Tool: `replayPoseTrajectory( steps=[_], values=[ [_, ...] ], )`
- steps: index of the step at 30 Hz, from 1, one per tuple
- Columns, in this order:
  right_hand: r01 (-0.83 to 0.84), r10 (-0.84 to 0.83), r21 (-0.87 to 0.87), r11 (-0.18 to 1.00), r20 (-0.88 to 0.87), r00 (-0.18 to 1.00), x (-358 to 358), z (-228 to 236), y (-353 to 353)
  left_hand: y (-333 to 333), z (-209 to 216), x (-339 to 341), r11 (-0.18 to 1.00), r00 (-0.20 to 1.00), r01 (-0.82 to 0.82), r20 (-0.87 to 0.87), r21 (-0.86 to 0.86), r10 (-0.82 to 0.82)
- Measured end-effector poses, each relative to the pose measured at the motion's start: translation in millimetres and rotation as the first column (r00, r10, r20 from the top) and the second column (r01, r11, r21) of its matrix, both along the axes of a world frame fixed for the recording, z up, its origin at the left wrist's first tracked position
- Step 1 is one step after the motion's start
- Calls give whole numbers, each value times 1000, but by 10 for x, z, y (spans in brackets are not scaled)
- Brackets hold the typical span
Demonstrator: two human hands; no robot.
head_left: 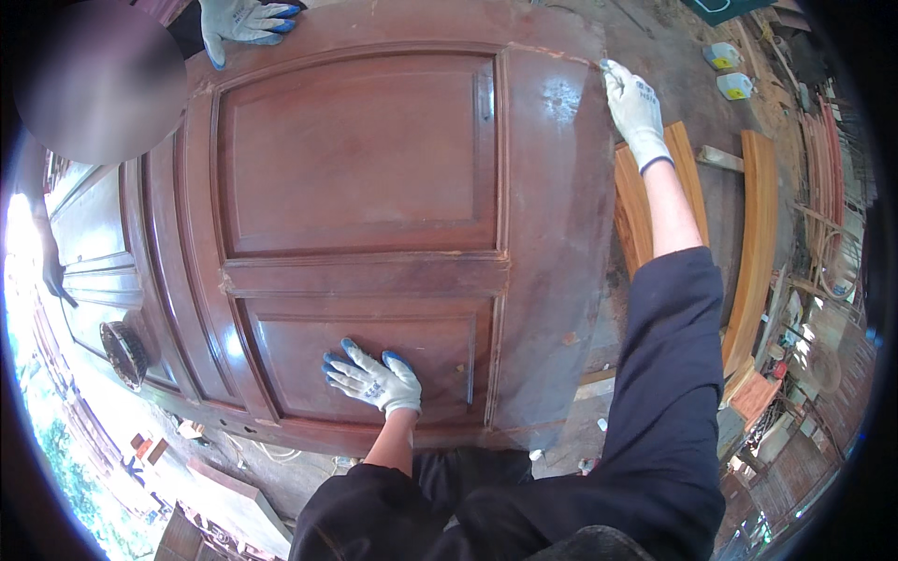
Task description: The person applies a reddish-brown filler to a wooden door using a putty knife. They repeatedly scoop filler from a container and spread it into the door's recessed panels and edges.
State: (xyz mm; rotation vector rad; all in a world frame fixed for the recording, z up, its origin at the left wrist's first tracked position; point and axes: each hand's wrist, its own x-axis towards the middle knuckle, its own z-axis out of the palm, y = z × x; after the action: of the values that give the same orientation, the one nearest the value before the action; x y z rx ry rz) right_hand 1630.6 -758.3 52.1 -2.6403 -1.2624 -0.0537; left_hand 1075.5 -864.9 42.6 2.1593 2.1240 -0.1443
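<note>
A large brown wooden door (552, 280) with raised panels and moulded frames lies flat in front of me. My left hand (376, 376), in a white glove with blue fingertips, rests with spread fingers on the door's nearer panel. Stretched out to the far right, my gloved right hand (634, 105) is at the door's edge near its far corner. Its fingers are drawn together there; what lies between them, if anything, is hidden. Across the far edge, a co-worker's gloved hand (248, 21) lies on the door, fingers apart.
Orange-brown timber pieces (748, 243) lie right of the door. Two white plastic jugs (734, 86) stand on the ground at far right. A round dark woven-looking object (123, 355) sits at the left. Boards (238, 505) lie at lower left.
</note>
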Motion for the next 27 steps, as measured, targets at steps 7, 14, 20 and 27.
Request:
replayPoseTrajectory(
  steps=[7,14,20,27],
  values=[
    [-46,46,35,998,5,999,-51,-139,-41,-2,-5,7,1000,1000,0,-2,-1,0],
    [9,-10,-46,999,-20,1000,-448,-104,107,-11,-22,-22,1000,1000,9,-9,22,-8],
    [30,-30,-62,998,6,1000,-525,-115,199,-7,4,18,1000,1000,-2,4,12,2],
    [48,-47,-20,999,34,998,-570,-81,269,-26,-52,-27,1000,1000,-9,15,17,9]
  ],
)
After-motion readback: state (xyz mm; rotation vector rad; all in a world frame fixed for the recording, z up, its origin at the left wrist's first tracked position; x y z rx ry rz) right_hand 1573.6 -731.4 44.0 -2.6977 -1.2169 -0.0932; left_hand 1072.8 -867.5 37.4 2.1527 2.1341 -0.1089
